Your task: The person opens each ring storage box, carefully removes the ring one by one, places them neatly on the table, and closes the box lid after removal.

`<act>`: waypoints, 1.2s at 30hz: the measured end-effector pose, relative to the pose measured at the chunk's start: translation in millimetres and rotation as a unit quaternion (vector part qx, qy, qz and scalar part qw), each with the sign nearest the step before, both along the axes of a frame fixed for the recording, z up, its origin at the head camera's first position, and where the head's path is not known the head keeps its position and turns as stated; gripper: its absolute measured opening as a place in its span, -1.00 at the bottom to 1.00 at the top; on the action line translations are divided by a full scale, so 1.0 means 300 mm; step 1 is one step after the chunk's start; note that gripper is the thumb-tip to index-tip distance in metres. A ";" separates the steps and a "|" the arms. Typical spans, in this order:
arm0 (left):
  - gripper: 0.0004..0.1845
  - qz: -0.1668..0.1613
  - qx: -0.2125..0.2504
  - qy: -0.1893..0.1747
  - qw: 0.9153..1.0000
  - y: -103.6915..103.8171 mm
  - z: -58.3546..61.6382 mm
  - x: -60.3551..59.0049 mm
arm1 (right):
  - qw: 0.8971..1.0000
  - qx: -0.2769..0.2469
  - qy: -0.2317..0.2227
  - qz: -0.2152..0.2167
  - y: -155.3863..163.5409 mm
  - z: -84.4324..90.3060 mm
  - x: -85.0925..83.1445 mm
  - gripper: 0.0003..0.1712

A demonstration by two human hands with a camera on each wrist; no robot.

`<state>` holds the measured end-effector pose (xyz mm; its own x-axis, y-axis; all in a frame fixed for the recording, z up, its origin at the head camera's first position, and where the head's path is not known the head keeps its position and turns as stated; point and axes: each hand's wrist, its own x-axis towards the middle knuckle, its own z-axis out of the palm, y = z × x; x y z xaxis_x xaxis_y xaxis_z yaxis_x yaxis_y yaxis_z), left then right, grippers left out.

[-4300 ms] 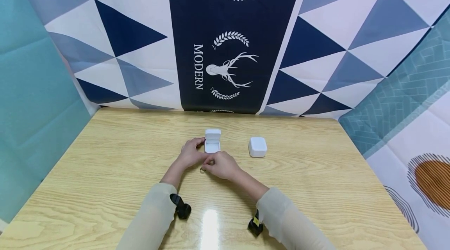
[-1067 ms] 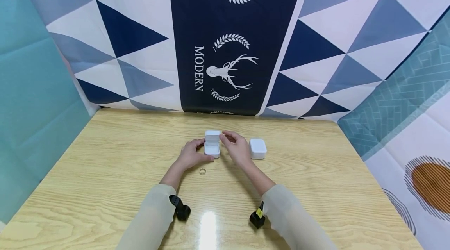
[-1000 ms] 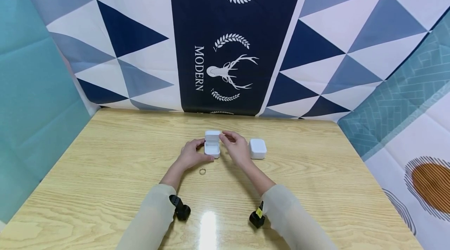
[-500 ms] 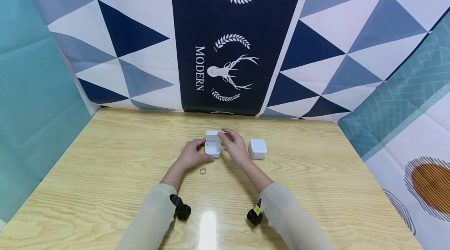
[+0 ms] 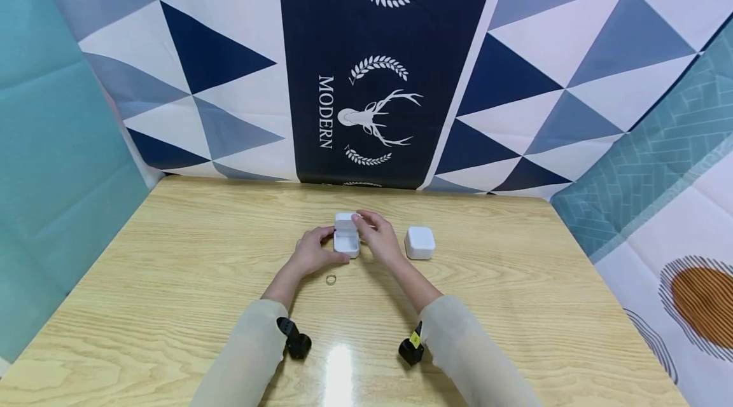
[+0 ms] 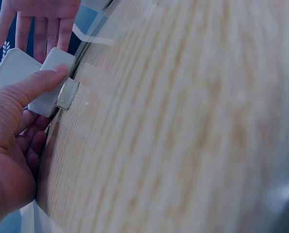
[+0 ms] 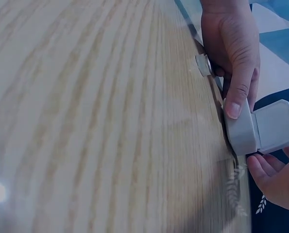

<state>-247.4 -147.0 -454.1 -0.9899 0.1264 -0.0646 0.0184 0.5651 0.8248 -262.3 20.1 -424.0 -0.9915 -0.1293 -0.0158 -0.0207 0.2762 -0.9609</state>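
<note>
A small white ring box stands with its lid raised on the wooden table. My left hand grips its base, thumb across the near side and fingers at the left. At the lid's right side is my right hand, its thumb overlapping the lid in the head view. The left wrist view shows the right hand's fingers extended beyond the box. A thin gold-coloured ring lies on the table just in front of the box; both wrist views show it close to the left hand.
A second white box, closed, sits to the right of the right hand. The wooden table ends at a patterned cloth backdrop. Black wrist cameras hang at both sleeves.
Earlier, my right hand was at the ring in front of the box; it has since left the ring and moved up to the lid, lately shifting slightly left. My left hand stays on the box.
</note>
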 end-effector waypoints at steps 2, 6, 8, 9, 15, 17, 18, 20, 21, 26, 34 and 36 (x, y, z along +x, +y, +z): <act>-0.15 0.000 0.000 0.000 1.000 -0.001 0.002 0.000 | 1.000 0.002 -0.003 0.000 -0.003 0.001 -0.004 -0.39; -0.15 0.002 0.000 -0.002 1.000 -0.003 0.006 0.001 | 1.000 0.005 -0.011 0.002 -0.009 0.005 -0.008 -0.43; -0.15 0.003 0.001 -0.002 1.000 -0.003 0.006 0.003 | 1.000 0.006 -0.013 0.003 -0.010 0.006 -0.008 -0.45; -0.15 0.004 0.001 -0.003 1.000 -0.002 0.006 0.003 | 1.000 0.005 -0.015 0.001 -0.011 0.007 -0.009 -0.47; -0.15 0.006 -0.001 -0.001 1.000 0.000 0.000 0.008 | 1.000 0.005 -0.018 -0.005 -0.013 0.002 -0.013 -0.51; -0.16 0.005 0.000 0.000 1.000 0.001 -0.001 0.010 | 1.000 0.003 -0.022 -0.008 -0.014 0.000 -0.015 -0.52; -0.16 0.005 0.001 0.000 1.000 0.001 -0.001 0.012 | 1.000 0.002 -0.023 -0.010 -0.014 0.000 -0.015 -0.52; -0.16 0.006 0.004 -0.001 1.000 0.003 0.001 0.015 | 1.000 -0.002 -0.027 -0.011 -0.015 0.000 -0.015 -0.52; -0.16 0.006 0.003 0.001 1.000 0.004 0.001 0.016 | 0.999 -0.004 -0.031 -0.013 -0.014 0.000 -0.016 -0.52; -0.16 0.005 0.005 0.003 1.000 0.008 -0.001 0.016 | 0.998 -0.027 -0.047 -0.011 -0.011 -0.001 -0.018 -0.54; -0.18 0.014 -0.001 0.002 1.000 0.008 0.000 0.017 | 0.998 -0.041 -0.049 -0.006 -0.003 -0.007 -0.025 -0.59; -0.18 0.014 -0.002 0.003 1.000 0.007 -0.002 0.016 | 0.998 -0.041 -0.046 -0.007 -0.003 -0.008 -0.025 -0.59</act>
<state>-242.7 -144.9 -454.6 -0.9934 0.0991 -0.0585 0.0084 0.5693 0.8221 -269.7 19.3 -426.5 -0.9880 -0.1202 -0.0974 0.0725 0.1963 -0.9779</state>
